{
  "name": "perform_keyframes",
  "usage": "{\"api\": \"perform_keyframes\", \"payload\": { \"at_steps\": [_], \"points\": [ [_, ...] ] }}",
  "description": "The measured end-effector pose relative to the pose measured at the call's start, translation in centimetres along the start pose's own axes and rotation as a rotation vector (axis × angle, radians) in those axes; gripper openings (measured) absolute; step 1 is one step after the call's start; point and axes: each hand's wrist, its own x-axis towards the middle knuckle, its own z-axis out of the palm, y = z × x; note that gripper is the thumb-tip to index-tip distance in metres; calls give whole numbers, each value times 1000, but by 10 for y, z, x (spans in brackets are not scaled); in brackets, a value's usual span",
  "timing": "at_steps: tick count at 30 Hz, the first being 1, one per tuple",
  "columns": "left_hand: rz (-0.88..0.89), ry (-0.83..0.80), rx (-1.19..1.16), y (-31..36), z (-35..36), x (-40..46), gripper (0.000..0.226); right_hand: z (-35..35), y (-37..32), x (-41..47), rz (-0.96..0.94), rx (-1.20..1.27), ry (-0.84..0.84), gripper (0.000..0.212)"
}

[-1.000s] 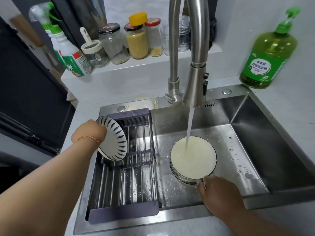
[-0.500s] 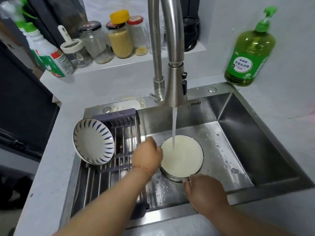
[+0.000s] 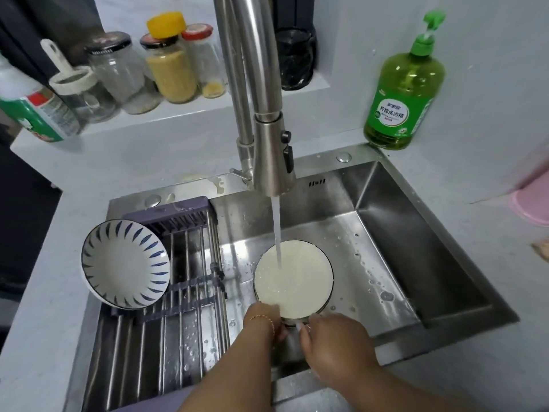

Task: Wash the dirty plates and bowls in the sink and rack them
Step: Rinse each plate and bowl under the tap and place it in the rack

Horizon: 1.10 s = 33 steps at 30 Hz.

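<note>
Water runs from the tap [image 3: 271,162] straight into a stack of dishes [image 3: 293,278] sitting on the floor of the sink [image 3: 416,263], and the top one is brim-full of cloudy, milky liquid, which I take to be the rinse loosening residue. Both hands meet at the near edge of that stack. The left hand [image 3: 263,319] lies against the rim with its fingers tucked under and out of sight, so whether it grasps the dish I cannot tell. The right hand [image 3: 332,337] reaches in from the near side; its fingertips appear to pinch the rim, probably to tip or lift the top dish. One bowl with blue strokes [image 3: 124,264] leans on its side at the far left of the rack [image 3: 184,310] across the sink, set that way so it drains. Remaining dishes in the stack are not yet washed.
</note>
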Motion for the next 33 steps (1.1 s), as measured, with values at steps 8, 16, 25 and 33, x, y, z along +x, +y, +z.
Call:
{"api": "perform_keyframes", "payload": {
  "at_steps": [8, 16, 25, 33],
  "points": [
    [59, 48, -206, -7, 0, -2, 12, -3, -2, 0, -3, -1, 20, 45],
    [58, 52, -441, -1, -7, -13, 3, -12, -7, -1, 24, -59, -39, 44],
    [25, -108, -668, 9, -2, -37, 38, -8, -5, 1, 20, -49, 17, 45],
    [138, -210, -809, -6, -17, -64, 46, 6, 2, 2, -43, 1, 196, 39]
  ]
}}
